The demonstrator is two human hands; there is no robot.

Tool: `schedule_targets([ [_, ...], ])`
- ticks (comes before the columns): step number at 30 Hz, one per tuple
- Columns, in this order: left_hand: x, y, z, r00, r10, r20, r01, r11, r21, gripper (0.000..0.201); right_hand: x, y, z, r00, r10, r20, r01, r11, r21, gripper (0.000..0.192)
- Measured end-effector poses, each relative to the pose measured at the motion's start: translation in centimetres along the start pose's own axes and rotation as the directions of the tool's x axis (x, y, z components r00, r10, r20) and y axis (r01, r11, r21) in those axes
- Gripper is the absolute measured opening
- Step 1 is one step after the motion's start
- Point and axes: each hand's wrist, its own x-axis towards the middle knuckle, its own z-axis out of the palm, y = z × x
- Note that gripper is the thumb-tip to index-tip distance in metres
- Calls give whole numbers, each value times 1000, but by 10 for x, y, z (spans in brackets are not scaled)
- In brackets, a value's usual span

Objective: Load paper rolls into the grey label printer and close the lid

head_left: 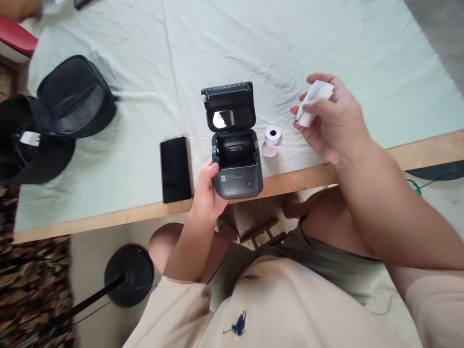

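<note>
Nearest: beige shirt (290, 299) with a dark blue motif, dark shorts (337, 241), then the table's wooden edge (297, 180).

Left hand (210, 191) at that edge, half-curled, grasping a dark grey printer (237, 181) by its left side. Thumb on the side wall near the top rim; the other fingers go under the body, mostly hidden. Printer sits at the table edge, front panel with round button toward the wearer. Lid (230, 107) up, tipped back on the far side; compartment (237, 150) faces up, printed label visible inside. Body plus lid run away from the wearer, far end leaning slightly left.

Phone (176, 170) just left of the printer, screen up and dark, long axis pointing away from the wearer. Paper roll (273, 137) just right of the printer, apart from it, core hole up, loose end on the near side.

Right hand (339, 116) farther right, above the cloth (290, 43), partly open: thumb pins folded white paper (316, 100) against the fingers, which are bent and a bit spread. Paper's long axis slants, far end to the right.

Far left: black case (74, 104), unzipped, lid thrown open, white plug (30, 138) inside. Beyond it, something red (14, 36), cut off by frame.
</note>
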Motion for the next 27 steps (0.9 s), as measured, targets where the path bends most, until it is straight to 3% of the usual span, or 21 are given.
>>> schedule_targets([
  [3,0,0,0,1000,-2,12,2,999,-43,21,-6,-26,19,998,68,-10,-67,993,95,45],
  [6,0,1,0,1000,1,24,1,998,-57,23,-17,-66,36,997,-76,-8,76,997,2,56],
  [11,-1,-1,-2,1000,-2,28,3,999,-43,26,-39,-111,60,940,-268,209,303,940,-157,56],
  [14,-3,-3,-1,998,44,44,-43,999,-22,32,-45,-112,71,895,-283,345,395,862,-317,58],
  [18,-4,-6,1,990,98,98,-99,995,8,40,-46,-98,79,840,-301,451,531,625,-572,60],
  [23,-5,-8,-1,988,109,113,-113,993,31,35,-50,-87,83,871,-261,416,491,485,-723,36],
  [27,-4,-7,-1,991,91,96,-96,995,41,38,-50,-89,80,857,-353,375,503,421,-754,17],
])
